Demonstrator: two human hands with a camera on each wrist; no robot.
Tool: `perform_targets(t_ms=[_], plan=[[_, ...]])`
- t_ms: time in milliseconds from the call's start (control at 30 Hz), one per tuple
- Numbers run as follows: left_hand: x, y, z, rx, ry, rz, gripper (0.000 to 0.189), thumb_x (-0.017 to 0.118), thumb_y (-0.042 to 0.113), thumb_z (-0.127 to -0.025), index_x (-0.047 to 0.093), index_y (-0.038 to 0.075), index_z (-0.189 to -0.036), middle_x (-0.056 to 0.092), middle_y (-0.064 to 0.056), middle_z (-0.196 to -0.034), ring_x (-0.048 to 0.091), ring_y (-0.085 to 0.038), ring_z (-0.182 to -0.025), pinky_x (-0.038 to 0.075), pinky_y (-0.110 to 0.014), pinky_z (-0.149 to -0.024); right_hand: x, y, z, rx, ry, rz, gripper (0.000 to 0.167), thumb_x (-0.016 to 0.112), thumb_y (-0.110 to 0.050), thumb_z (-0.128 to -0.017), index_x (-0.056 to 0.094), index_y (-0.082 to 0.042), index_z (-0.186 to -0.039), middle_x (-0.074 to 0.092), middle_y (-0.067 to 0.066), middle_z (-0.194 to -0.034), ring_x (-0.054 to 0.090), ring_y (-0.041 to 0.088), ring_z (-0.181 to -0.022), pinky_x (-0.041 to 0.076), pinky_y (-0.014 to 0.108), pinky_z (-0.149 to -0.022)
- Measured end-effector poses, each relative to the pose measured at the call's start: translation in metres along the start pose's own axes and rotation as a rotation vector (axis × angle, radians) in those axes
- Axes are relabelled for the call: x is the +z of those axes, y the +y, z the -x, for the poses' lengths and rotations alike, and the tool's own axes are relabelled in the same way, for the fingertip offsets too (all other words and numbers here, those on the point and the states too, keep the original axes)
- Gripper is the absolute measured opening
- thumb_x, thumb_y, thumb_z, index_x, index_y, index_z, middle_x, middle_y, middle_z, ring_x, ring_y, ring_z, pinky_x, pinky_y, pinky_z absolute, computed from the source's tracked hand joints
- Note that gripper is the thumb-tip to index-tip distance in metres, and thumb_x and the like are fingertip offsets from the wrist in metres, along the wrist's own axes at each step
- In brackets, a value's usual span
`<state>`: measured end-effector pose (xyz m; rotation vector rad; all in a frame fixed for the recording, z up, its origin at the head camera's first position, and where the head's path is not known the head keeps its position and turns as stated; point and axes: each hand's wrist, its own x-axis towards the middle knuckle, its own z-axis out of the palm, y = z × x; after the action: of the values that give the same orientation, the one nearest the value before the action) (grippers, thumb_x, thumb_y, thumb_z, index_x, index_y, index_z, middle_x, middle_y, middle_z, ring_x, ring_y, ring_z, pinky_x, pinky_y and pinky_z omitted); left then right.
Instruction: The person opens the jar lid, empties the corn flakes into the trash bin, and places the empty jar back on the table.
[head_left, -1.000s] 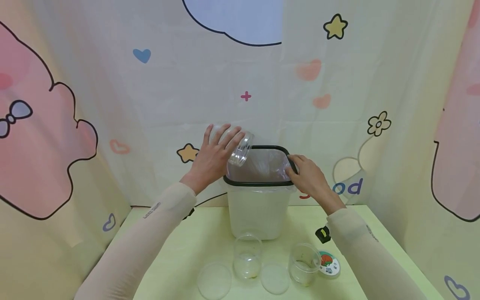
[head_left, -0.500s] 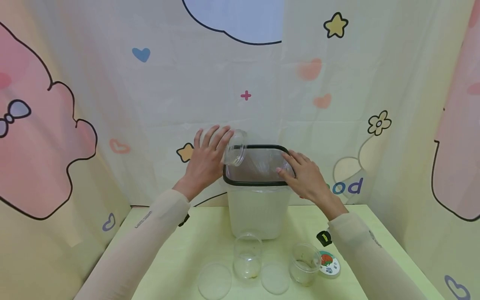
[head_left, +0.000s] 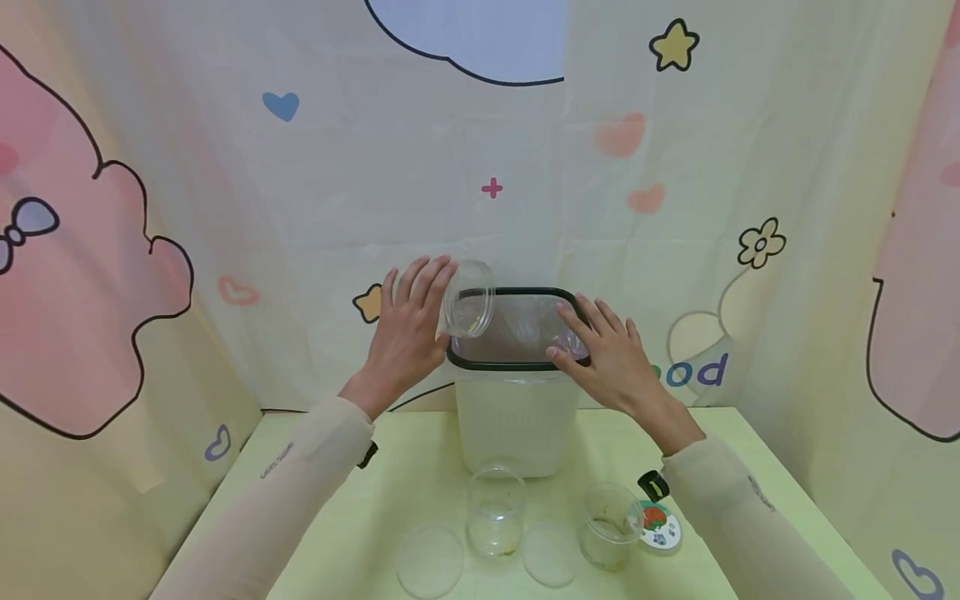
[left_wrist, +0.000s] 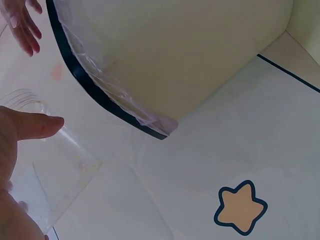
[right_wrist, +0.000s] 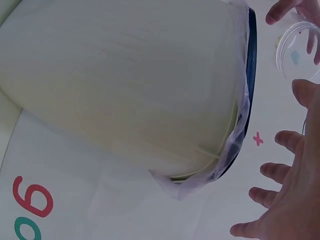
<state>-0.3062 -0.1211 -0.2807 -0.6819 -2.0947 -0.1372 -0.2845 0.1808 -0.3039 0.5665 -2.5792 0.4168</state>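
My left hand (head_left: 408, 329) grips a clear plastic jar (head_left: 472, 300) by its side, the thumb below and the fingers over it. The jar lies tipped sideways above the left rim of a white trash bin (head_left: 513, 425), its mouth facing right. A few small specks show inside the jar in the left wrist view. Fingers spread, my right hand (head_left: 611, 358) hovers at the bin's right rim and holds nothing. The bin has a black rim ring over a thin translucent liner bag (right_wrist: 240, 100).
Two more clear jars (head_left: 495, 525) stand on the table in front of the bin, with bits at their bottoms. Two clear round discs (head_left: 430, 562) lie beside them. A round lid with a printed picture (head_left: 662, 529) lies at the right. A patterned cloth hangs behind.
My left hand has drawn the jar slightly left, and its mouth now turns more toward the head camera. My right hand has let go of the bin's rim and spread its fingers.
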Motion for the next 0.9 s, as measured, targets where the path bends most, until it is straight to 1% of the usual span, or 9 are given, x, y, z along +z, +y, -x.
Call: perform_targets(t_ms=[333,600,733,900], plan=[[-0.004,0.008,0.006,-0.045,0.057,0.088,0.099,0.085,0.015,-0.069,0.028,0.009,-0.150,0.033,-0.008,-0.155,0.028,-0.031,-0.144,0.021,-0.059,-0.119,-0.007,-0.010,0.016,-0.035,0.002,-0.022,0.071,0.052,-0.055,-0.095,0.027,-0.030,-0.156,0.017,0.006,-0.166,0.011,0.034,-0.153,0.007,0.072,-0.116],[-0.008,0.011,0.015,-0.077,0.104,0.150,0.100,0.086,0.014,-0.067,0.030,0.007,-0.149,0.037,-0.010,-0.153,0.032,-0.030,-0.141,0.023,-0.059,-0.117,-0.008,-0.019,0.032,-0.094,0.047,0.007,0.072,0.057,-0.052,-0.093,0.029,-0.028,-0.155,0.020,0.007,-0.165,0.014,0.035,-0.152,0.010,0.072,-0.115],[-0.010,0.012,0.020,-0.099,0.143,0.205,0.102,0.088,0.014,-0.065,0.030,0.007,-0.149,0.040,-0.010,-0.150,0.035,-0.030,-0.140,0.024,-0.059,-0.116,-0.009,-0.023,0.040,-0.114,0.070,0.016,0.072,0.058,-0.052,-0.092,0.030,-0.030,-0.155,0.019,0.004,-0.165,0.014,0.033,-0.153,0.011,0.073,-0.114],[-0.011,0.010,0.026,-0.153,0.176,0.278,0.103,0.089,0.014,-0.064,0.031,0.008,-0.149,0.040,-0.010,-0.149,0.035,-0.030,-0.139,0.027,-0.056,-0.114,-0.011,-0.028,0.052,-0.122,0.074,0.011,0.073,0.059,-0.053,-0.091,0.030,-0.031,-0.155,0.019,0.003,-0.165,0.015,0.032,-0.153,0.012,0.074,-0.113]])
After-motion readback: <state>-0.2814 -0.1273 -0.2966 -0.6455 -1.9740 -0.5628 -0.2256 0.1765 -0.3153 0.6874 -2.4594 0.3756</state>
